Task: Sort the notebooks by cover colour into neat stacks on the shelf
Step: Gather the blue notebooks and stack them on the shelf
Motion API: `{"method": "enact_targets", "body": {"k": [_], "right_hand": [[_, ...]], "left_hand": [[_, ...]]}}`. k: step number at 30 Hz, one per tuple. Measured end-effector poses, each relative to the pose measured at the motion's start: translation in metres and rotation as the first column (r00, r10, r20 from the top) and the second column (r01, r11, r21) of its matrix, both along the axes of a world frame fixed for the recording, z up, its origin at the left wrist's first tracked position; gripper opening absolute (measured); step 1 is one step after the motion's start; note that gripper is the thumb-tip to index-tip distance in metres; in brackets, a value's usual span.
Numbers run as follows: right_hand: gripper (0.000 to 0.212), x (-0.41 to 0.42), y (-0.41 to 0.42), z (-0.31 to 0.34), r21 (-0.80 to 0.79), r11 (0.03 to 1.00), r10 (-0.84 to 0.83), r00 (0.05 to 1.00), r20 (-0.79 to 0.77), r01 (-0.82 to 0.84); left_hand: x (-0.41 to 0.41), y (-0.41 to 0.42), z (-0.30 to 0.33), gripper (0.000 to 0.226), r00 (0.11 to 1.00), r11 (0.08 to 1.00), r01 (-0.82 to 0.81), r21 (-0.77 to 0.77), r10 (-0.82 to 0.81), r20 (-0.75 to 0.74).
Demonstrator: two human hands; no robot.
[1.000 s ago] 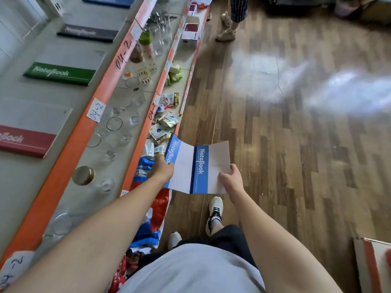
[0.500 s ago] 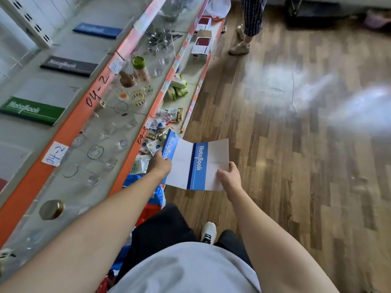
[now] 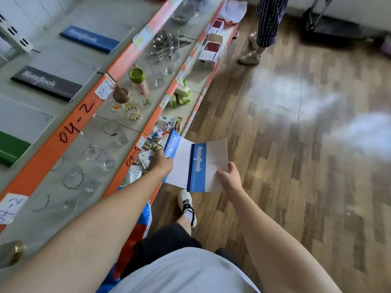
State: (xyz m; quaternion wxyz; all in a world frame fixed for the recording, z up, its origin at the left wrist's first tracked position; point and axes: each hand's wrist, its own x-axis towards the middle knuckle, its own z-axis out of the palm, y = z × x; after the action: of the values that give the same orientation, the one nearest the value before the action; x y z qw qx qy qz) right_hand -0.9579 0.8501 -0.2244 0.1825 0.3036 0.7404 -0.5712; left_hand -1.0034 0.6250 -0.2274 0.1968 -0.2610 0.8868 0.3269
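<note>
Holding two blue notebooks out over wood floor [image 3: 296, 166], just beside shelf front. Left hand [image 3: 161, 164] gripping left blue notebook [image 3: 176, 157] at its near-left corner, fingers curled under & hidden. Right hand [image 3: 229, 177] pinching right blue notebook [image 3: 208, 166] at near-right corner, thumb on top of cover. Right one overlapping left one; both flat-ish, long axes running near-to-far, blue title bands along left edges, "NoteBook" lettering reading far to near. Near edges partly covered by wrists.

Lower shelves w/ orange rails [image 3: 69, 132] marked "04-2": clear drinking glasses [image 3: 93, 153] standing upright, hard to count, rims only faintly visible. Gold-coloured lid [image 3: 10, 252] at near-left, cut by frame edge. Further along, green-capped bottle [image 3: 138, 83] upright among more glassware. Bottom shelf: snack packets [image 3: 165, 127], blurred, labels unreadable.

Top shelf [image 3: 19, 111], near to far: green notebook [image 3: 12, 149] cut off by left edge; black notebook [image 3: 47, 82]; blue notebook stack [image 3: 90, 39], lettering blurred. How many per stack, cannot tell.

Far end: another person's legs [image 3: 263, 28], cut at top.
</note>
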Motion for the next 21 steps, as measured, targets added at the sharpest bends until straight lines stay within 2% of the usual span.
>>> {"method": "enact_targets", "body": {"k": [7,16,21], "right_hand": [[0.025,-0.107,0.004,0.015,0.047,0.998,0.036,0.999,0.017,-0.037],[0.021,-0.205,0.010,0.015,0.098,0.991,0.093,0.995,0.029,-0.096],[0.025,-0.258,0.019,0.010,0.064,0.986,0.152,0.988,0.024,-0.153]], "left_hand": [[-0.092,0.004,-0.006,0.034,0.999,0.996,-0.037,0.084,0.036,0.012],[-0.185,0.017,-0.004,0.038,0.998,0.997,-0.036,0.075,0.032,0.055],[-0.223,0.025,-0.005,0.044,0.994,0.993,-0.107,0.047,0.105,0.040]]}}
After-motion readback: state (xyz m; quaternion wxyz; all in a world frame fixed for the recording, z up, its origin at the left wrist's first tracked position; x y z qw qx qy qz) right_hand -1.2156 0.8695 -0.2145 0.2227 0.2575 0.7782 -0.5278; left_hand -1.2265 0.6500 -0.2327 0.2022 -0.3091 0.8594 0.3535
